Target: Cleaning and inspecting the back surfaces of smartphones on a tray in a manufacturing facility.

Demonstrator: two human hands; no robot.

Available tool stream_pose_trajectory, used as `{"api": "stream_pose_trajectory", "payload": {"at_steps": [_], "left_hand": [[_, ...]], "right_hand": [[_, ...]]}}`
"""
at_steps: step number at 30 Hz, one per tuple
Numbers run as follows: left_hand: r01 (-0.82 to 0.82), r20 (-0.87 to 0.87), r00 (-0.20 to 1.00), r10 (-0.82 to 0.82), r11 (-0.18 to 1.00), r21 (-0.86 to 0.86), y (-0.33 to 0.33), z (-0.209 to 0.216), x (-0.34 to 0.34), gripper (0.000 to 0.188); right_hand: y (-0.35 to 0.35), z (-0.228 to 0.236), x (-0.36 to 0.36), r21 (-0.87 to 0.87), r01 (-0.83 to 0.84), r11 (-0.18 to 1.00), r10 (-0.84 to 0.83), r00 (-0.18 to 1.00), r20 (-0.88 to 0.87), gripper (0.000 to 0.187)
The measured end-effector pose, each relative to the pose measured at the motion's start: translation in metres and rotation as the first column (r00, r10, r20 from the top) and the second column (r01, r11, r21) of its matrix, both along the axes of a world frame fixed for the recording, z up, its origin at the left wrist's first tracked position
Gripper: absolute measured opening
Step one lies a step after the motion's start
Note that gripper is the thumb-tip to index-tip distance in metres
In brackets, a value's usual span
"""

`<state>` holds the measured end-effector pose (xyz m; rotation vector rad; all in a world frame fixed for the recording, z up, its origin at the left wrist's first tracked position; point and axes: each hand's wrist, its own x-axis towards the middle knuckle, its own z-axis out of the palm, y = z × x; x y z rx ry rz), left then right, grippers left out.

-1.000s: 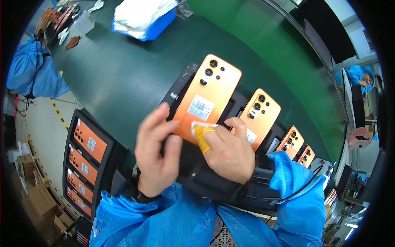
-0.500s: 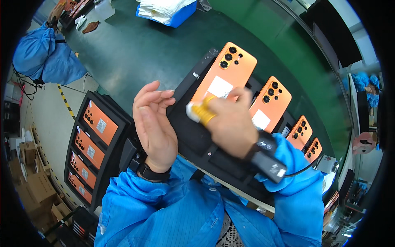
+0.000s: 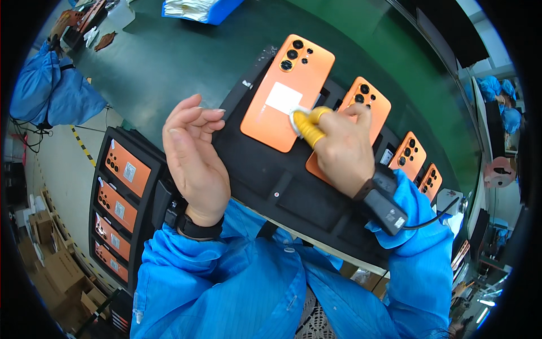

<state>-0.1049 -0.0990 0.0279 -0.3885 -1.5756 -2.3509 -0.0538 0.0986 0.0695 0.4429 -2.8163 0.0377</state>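
**Pressing the white sticker onto the orange phone back**

The right hand has a yellow finger cover on one finger. That finger pushes on the edge of a white square sticker. The sticker sits on the nearest orange phone back, which lies flat on a black tray on the green belt.

To do this well, I think the finger should rub flat and slow, from the middle of the sticker out to its edges, so no bump or bubble stays under it. Push down gently, so the phone back does not slide in its slot. The corners may need an extra rub.

The right hand is curled, knuckles up, with the wrist bent over the tray. A black wrist strap with a cord sits on that wrist. The fingers are bunched together and hold nothing that I can see.

The left hand is open and holds nothing. It stands on its edge at the left side of the tray, fingers a little bent and close together.

More orange phone backs lie further along the belt. A black rack of them stands on the left.
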Motion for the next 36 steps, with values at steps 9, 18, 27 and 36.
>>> {"api": "stream_pose_trajectory", "payload": {"at_steps": [9, 18, 27, 36], "left_hand": [[0.020, 0.015, 1.000, -0.019, 1.000, -0.021, 0.002, 0.000, -0.001, 0.037], [0.069, 0.017, 0.998, -0.068, 0.997, -0.046, 0.004, 0.005, 0.000, 0.036], [0.026, 0.053, 0.998, -0.020, 0.994, -0.110, -0.001, 0.003, 0.004, 0.030], [0.043, 0.044, 0.998, -0.035, 0.981, -0.188, 0.005, 0.004, 0.002, 0.027]], "right_hand": [[0.000, 0.006, 0.025, -0.201, -0.086, 0.976, 0.100, 0.993, 0.063, 0.020], [-0.002, -0.005, 0.061, 0.001, 0.041, 0.999, -0.041, 0.998, 0.039, 0.017], [0.041, 0.022, 0.090, -0.141, 0.278, 0.950, -0.272, 0.960, 0.063, 0.017], [0.034, -0.002, 0.117, -0.185, 0.081, 0.979, -0.026, 0.959, 0.283, 0.019]]}}
